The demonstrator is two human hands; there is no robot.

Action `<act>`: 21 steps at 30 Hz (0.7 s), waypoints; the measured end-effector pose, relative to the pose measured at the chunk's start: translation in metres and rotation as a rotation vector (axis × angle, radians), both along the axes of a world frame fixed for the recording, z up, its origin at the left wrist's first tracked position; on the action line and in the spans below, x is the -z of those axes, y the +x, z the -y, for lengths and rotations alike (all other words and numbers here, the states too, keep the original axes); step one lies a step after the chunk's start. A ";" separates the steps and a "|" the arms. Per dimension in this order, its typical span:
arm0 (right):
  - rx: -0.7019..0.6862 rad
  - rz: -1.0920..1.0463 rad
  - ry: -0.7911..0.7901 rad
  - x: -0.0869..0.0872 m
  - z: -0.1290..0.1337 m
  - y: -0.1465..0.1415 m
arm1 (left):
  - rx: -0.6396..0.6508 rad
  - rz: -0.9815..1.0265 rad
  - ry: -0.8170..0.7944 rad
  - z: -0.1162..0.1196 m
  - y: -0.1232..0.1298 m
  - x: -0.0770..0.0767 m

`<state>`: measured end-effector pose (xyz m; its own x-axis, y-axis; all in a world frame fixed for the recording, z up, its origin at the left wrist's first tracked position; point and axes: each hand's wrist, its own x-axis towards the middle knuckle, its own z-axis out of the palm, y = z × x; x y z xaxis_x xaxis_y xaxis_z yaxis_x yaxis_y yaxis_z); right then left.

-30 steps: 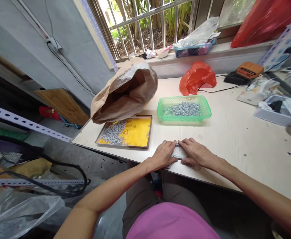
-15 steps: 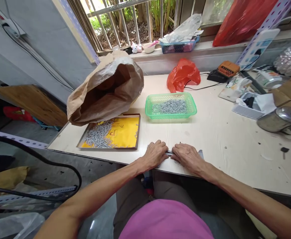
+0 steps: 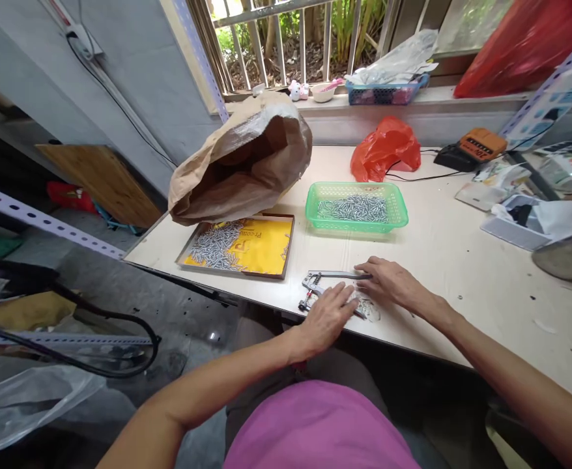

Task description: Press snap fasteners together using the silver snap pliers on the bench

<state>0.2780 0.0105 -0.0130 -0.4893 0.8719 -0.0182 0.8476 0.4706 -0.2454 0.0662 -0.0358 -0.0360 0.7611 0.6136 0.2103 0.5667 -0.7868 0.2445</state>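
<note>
Silver hand pliers (image 3: 335, 274) with a coil spring near the head lie on the table at its front edge, their handles spread apart. Across the lower handle lies my left hand (image 3: 326, 320), its fingers stretched out and covering part of the tool. My right hand (image 3: 393, 283) has its fingers closed on the dark end of the upper handle. Beyond them stands a green plastic basket (image 3: 354, 226) with many small silver metal pins in it. To the left, a shallow tray (image 3: 290, 247) with a yellow bottom holds more of these pins.
A large open paper bag (image 3: 202, 185) leans over the tray's back edge. Toward the wall are a red plastic bag (image 3: 384, 150) and an orange-black battery charger (image 3: 481, 144). A grey box (image 3: 511, 228) and a metal pot (image 3: 567, 254) stand at the right. Small bits dot the table.
My hands were close together over the tool; now the right has moved up and away from the left. The pliers' handles have come apart and the tool shows. The camera view has shifted left.
</note>
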 end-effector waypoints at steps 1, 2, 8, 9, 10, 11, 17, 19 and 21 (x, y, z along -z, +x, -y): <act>-0.001 0.025 0.017 0.002 -0.004 0.000 | 0.002 0.012 -0.017 0.006 0.003 0.002; 0.004 0.057 0.042 0.004 -0.007 0.000 | -0.002 0.019 -0.039 0.011 0.006 0.003; 0.085 0.125 0.139 0.001 -0.023 -0.007 | -0.040 0.071 -0.128 0.017 0.014 -0.001; 0.071 0.118 0.134 -0.003 -0.023 -0.014 | -0.040 0.084 -0.133 0.017 0.014 -0.002; 0.037 0.100 0.125 -0.006 -0.021 -0.023 | -0.035 0.095 -0.136 0.017 0.014 -0.002; -0.023 0.074 0.112 -0.010 -0.019 -0.034 | -0.032 0.107 -0.141 0.017 0.014 -0.001; -0.412 0.021 0.006 -0.028 -0.005 -0.108 | -0.034 0.067 -0.250 0.021 0.013 0.011; -0.472 0.015 0.000 -0.026 -0.004 -0.120 | -0.030 0.042 -0.245 0.023 0.013 0.014; -0.506 -0.005 0.029 -0.018 -0.003 -0.125 | -0.024 0.029 -0.184 0.026 0.014 0.016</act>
